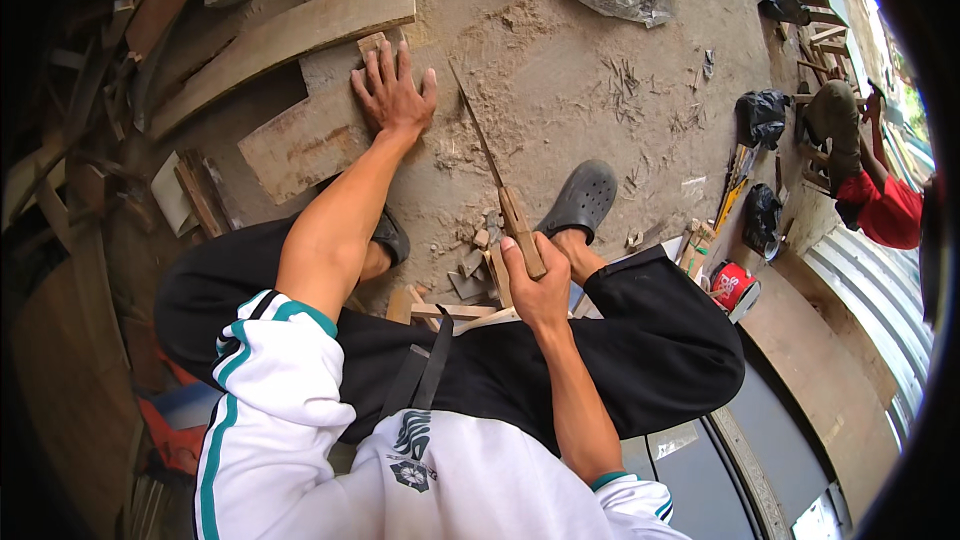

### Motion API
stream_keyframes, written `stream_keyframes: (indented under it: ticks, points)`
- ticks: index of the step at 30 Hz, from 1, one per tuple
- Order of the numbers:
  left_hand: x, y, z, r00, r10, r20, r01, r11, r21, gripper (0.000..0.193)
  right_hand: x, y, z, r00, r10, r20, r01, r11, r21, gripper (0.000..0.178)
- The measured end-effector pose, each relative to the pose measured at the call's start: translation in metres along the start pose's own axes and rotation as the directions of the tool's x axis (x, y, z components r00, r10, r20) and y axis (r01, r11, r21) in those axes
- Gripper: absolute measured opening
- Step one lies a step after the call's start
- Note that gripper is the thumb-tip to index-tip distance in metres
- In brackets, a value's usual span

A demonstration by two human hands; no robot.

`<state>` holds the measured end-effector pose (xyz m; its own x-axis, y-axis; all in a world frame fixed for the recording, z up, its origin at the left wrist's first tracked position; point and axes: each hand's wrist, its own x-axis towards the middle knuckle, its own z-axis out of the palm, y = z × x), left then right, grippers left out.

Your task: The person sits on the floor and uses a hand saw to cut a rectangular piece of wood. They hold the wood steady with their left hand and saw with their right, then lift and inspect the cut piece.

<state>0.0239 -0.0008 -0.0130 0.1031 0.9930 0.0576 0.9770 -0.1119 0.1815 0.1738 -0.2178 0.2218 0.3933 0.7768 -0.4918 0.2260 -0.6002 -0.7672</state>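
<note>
My left hand [393, 98] presses down with fingers spread at the right end of a worn wooden board [300, 145] on the ground. A longer plank [290, 38] lies just beyond its fingertips. My right hand [541, 292] is wrapped round the wooden handle of a handsaw [513, 212]. The saw's narrow dark blade points away and slightly left, seen nearly edge-on. Its tip is to the right of my left hand, apart from the board. My left palm hides part of the board's end.
Wood scraps [473, 262] lie between my feet, beside a dark clog [585, 195]. Scattered nails [625, 90] dot the dirt ground. At right are black plastic bags [763, 118], a red tin [735, 285] and another person's red sleeve [890, 212]. Stacked timber [90, 140] lines the left.
</note>
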Motion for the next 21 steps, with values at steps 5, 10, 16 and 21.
stream_keyframes:
  ticks: [5,10,16,21]
  points:
    - [0.003,-0.008,-0.005,0.997,0.046,0.059,-0.044,0.998,-0.034,0.071,0.004,0.002,-0.001,0.999,-0.008,0.043,0.007,1.000,0.007,0.029]
    - [0.017,-0.049,-0.018,0.997,-0.071,-0.026,0.068,0.992,-0.103,0.068,0.004,0.005,0.006,1.000,-0.028,0.010,0.028,0.999,0.030,0.025]
    - [0.027,-0.065,-0.030,0.982,-0.158,0.102,0.153,0.987,0.051,0.074,0.002,0.002,-0.001,0.999,-0.033,0.020,0.032,0.999,0.014,0.024]
    - [0.033,-0.073,-0.026,0.959,-0.186,0.215,0.188,0.982,0.013,0.078,0.002,-0.002,-0.004,0.998,0.006,0.062,-0.008,1.000,0.025,0.027]
